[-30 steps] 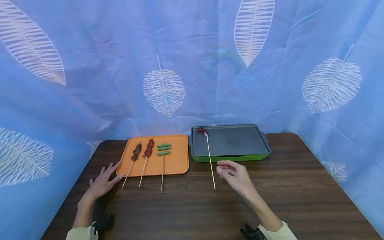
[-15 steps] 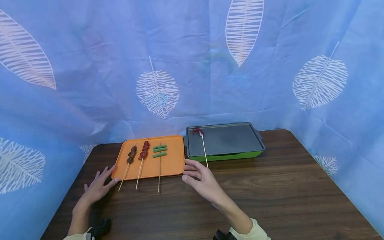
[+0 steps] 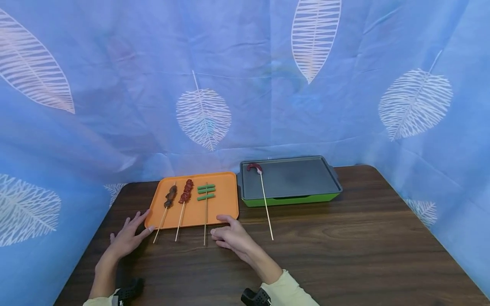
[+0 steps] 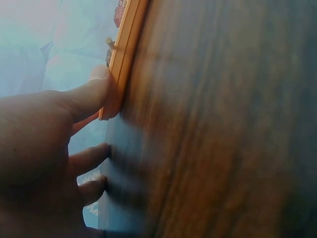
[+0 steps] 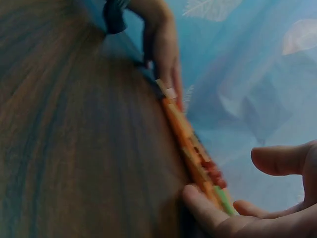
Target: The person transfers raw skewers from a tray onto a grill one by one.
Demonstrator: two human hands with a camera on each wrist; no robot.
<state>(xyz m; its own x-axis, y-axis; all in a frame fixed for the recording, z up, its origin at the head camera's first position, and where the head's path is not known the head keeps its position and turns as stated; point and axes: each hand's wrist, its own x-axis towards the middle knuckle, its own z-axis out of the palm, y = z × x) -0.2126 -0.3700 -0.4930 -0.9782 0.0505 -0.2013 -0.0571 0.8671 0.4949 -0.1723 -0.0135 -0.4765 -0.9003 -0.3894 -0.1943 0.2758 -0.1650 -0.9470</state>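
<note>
A: Since both wrist views are smeared, what's unreadable?

B: In the left wrist view the wood grain is streaked and only an edge of the orange tray (image 4: 125, 47) shows, with dark lumps of food at the top cut off. In the right wrist view the tray is a thin edge-on strip with bits of red and green on it.

A: Right hand?

B: Right hand (image 3: 231, 236) sits on the table (image 3: 344, 246) at the tray's near right corner, just beside the stick end of the green bean skewer (image 3: 206, 207). Fingers loosely curved with a gap between thumb and fingers, gripping nothing. Whether a fingertip touches the stick, cannot tell.

A: Left?

B: Left hand (image 3: 128, 236) lies flat, fingers spread, thumb and forefinger against the tray's near left corner (image 4: 106, 106). Wrist straps at the bottom edge are cropped.

A: Materials?

B: Tray is smooth orange plastic, rounded corners. It carries a dark lumpy meat skewer (image 3: 169, 200), a red chunky skewer (image 3: 185, 196) and the green one, thin pale wooden sticks overhanging the near rim. The griddle pan (image 3: 298, 180) is a flat grey rectangle on a green base, holding a red curled piece on a long skewer (image 3: 265, 199) whose stick runs onto the dark brown wood. Backdrop is wrinkled blue cloth (image 3: 245, 76) with white leaf prints.
</note>
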